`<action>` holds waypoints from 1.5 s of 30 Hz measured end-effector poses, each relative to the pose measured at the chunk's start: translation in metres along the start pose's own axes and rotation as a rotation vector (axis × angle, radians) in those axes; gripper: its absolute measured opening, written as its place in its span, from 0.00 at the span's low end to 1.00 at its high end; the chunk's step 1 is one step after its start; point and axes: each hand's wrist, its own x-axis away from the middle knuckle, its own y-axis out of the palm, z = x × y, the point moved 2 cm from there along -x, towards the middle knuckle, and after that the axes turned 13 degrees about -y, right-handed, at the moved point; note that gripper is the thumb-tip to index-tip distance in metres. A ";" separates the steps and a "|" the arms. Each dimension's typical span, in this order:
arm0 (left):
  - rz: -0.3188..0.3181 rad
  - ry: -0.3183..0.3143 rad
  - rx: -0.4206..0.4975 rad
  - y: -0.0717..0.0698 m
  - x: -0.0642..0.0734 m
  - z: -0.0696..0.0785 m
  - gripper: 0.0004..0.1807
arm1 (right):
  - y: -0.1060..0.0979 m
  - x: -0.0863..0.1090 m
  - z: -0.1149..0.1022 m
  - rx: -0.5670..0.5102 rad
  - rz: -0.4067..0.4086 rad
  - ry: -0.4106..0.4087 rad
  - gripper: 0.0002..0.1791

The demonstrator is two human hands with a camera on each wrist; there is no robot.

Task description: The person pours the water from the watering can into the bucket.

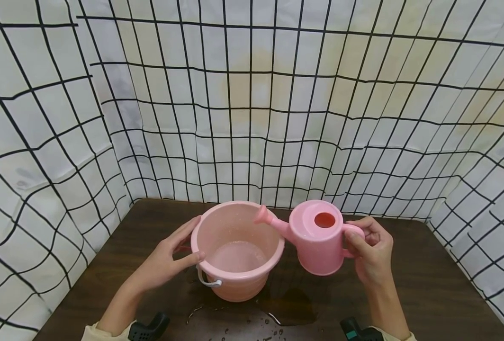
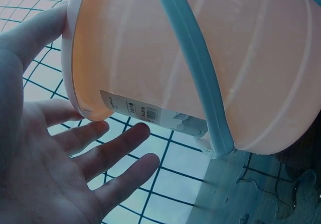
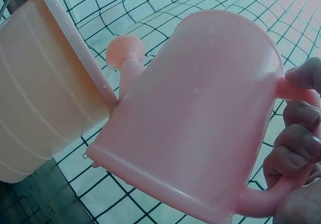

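A pink bucket stands upright on the dark table, its pale handle hanging down at the front left. My left hand is at the bucket's left side. In the left wrist view, the thumb touches the rim and the other fingers are spread, nearly straight, beside the wall. A pink watering can is in my right hand, whose fingers curl round its handle. The can is nearly upright beside the bucket, its spout reaching over the bucket's right rim. Water drops hang from its base edge in the right wrist view.
Puddles and scattered drops wet the dark wooden table in front of the bucket. White curtains with a black grid stand behind and at both sides. A printed label is stuck to the bucket's wall.
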 end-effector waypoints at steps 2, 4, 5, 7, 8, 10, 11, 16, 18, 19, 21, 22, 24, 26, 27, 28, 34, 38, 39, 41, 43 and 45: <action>-0.001 -0.001 0.001 0.000 0.002 -0.001 0.39 | 0.000 0.001 0.000 0.001 -0.004 0.005 0.12; -0.003 -0.004 0.004 0.001 0.003 -0.001 0.39 | 0.000 0.002 0.000 0.004 -0.004 0.014 0.12; -0.003 -0.007 0.006 0.001 0.004 -0.002 0.39 | 0.000 0.002 0.000 0.008 -0.003 0.018 0.12; -0.003 -0.008 0.005 0.001 0.005 -0.002 0.39 | 0.000 0.003 0.000 0.015 -0.002 0.025 0.12; -0.002 -0.010 0.004 0.001 0.005 -0.002 0.39 | 0.000 0.003 0.000 0.018 0.000 0.030 0.12; -0.003 -0.010 0.004 0.001 0.004 -0.002 0.39 | 0.000 0.002 0.000 0.027 0.004 0.035 0.12; -0.004 -0.012 0.004 0.001 0.004 -0.001 0.39 | 0.000 0.002 -0.001 0.030 0.005 0.036 0.12; -0.009 -0.011 0.013 0.001 0.002 0.000 0.39 | 0.000 0.001 -0.001 0.020 -0.003 0.025 0.12; -0.010 -0.003 0.016 0.000 0.001 0.000 0.39 | 0.000 0.001 -0.001 0.014 -0.004 0.021 0.12; -0.012 -0.002 0.017 0.001 0.001 -0.001 0.39 | 0.000 0.001 -0.001 0.016 -0.002 0.021 0.12; -0.016 0.000 0.018 0.001 0.000 -0.001 0.39 | 0.000 0.000 -0.001 0.018 0.003 0.023 0.12; -0.019 0.000 0.020 0.001 -0.001 -0.002 0.39 | -0.001 0.000 -0.002 0.014 -0.001 0.019 0.12; -0.025 -0.005 0.022 0.001 -0.002 -0.002 0.39 | -0.001 0.000 -0.002 0.005 -0.014 0.013 0.12; -0.029 -0.004 0.022 0.001 -0.003 -0.003 0.39 | -0.001 -0.001 -0.002 -0.008 -0.033 0.004 0.12; -0.030 -0.008 0.025 0.001 -0.003 -0.003 0.39 | -0.002 -0.001 -0.002 -0.013 -0.043 0.000 0.12; -0.030 -0.006 0.024 0.001 -0.003 -0.003 0.39 | -0.002 -0.001 -0.002 -0.012 -0.046 -0.001 0.12; -0.027 -0.013 0.025 0.000 -0.001 -0.001 0.39 | -0.001 -0.003 -0.002 0.004 -0.052 0.000 0.12; -0.019 -0.004 0.025 0.000 -0.001 -0.001 0.39 | -0.001 -0.004 -0.003 0.014 -0.041 0.012 0.12; -0.016 -0.002 0.022 0.000 -0.001 -0.001 0.39 | 0.000 -0.004 -0.003 0.020 -0.035 0.016 0.12; -0.012 -0.004 0.014 -0.001 -0.001 -0.002 0.39 | 0.000 -0.004 -0.002 0.024 -0.039 0.008 0.12; -0.008 -0.007 0.008 -0.001 -0.001 -0.002 0.39 | 0.000 -0.004 -0.002 0.022 -0.045 0.002 0.12; -0.006 -0.010 0.004 -0.001 -0.001 -0.002 0.39 | 0.000 -0.005 -0.002 0.017 -0.055 -0.004 0.12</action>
